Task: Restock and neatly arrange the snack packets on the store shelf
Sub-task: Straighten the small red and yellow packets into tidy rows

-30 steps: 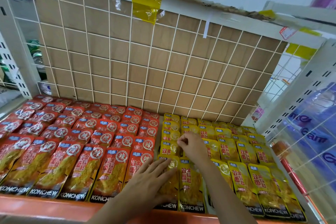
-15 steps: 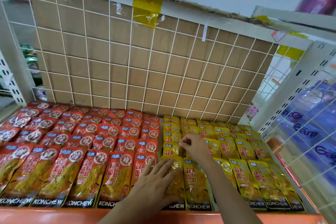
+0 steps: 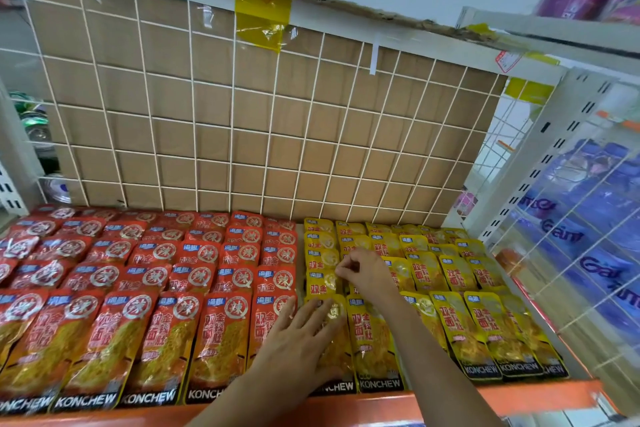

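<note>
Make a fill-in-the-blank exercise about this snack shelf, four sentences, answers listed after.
The left hand lies flat on a yellow packet in the ____ row.
The right hand pinches a packet coloured ____.
The packets filling the shelf's left side are ____.
The shelf's front edge is ____.
Answers: front; yellow; red; orange.

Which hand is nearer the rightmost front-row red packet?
Left. The left hand lies flat on the front yellow packet right beside that red packet; the right hand is farther back, among the yellow rows.
</note>
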Demonstrator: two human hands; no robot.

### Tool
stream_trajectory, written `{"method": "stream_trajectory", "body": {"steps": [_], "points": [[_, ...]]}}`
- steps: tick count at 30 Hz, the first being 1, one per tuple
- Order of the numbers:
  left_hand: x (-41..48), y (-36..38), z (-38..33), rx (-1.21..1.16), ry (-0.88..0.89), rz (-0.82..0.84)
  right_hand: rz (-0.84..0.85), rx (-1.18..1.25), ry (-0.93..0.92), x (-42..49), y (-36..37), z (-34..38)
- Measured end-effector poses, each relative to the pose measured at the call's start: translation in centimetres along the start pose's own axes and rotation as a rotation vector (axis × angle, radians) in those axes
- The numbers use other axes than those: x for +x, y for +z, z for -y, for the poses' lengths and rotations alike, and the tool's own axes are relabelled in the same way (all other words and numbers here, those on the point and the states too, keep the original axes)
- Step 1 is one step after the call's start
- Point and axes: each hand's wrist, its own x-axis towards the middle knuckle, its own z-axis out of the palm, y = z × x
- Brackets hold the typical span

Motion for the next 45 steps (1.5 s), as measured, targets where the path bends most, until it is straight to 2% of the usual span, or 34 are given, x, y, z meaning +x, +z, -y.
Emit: {"method": "stream_trajectory", "body": {"steps": [7, 9, 13, 19, 27, 31, 41, 45], "points": [[0.0, -0.2, 0.0, 0.029, 0.008, 0.002, -0.026, 0.034, -0.045, -0.9, -1.2, 0.0], [0.1, -0.3, 0.1, 0.026, 0.010, -0.013, -0.053, -0.068, -0.088, -1.8, -2.1, -0.6], [0.1, 0.3, 0.2, 0.070, 0.042, -0.070, 0.045, -0.231, -0.118, -3.9, -3.4, -2.1], [0.5, 0.7, 0.1, 0.162, 0.111, -0.161, 0.168, -0.221, -0.156, -4.0, -3.5, -2.5], [0.8, 0.4, 0.1, 0.207, 0.154, -0.176, 0.213, -0.043, -0.130, -3.2, -4.0, -3.4], [0.9, 0.2, 0.0, 0.176, 0.161, -0.214, 0.206, -0.003, -0.125, -3.1, -4.3, -4.0], [3.2, -0.8, -2.4, -0.011, 0.085, -0.187, 0.165, -0.045, -0.219, -3.0, -3.8, -4.2], [3.6, -0.7, -3.3, 0.002, 0.092, -0.144, 0.036, -0.044, -0.209, -2.5, -4.5, -5.0]]}}
